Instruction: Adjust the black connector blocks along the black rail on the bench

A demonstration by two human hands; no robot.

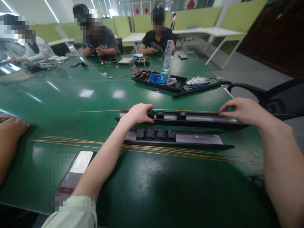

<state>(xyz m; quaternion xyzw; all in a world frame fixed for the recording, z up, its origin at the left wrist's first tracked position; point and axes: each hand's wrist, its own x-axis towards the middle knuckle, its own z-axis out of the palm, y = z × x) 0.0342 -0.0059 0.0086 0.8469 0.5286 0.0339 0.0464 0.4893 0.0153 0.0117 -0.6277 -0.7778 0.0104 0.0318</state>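
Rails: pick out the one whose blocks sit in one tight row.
The near rail: its four blocks sit side by side. The far rail, at the left hand, has a clear gap between blocks.

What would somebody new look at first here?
Probably the two bare hands: the left hand at the far black rail, and the right hand with its fingertips on a thin golden rod running along it. Just nearer, four black blocks sit in a row in another rail. Farther back stands a clear bottle with a blue cap.
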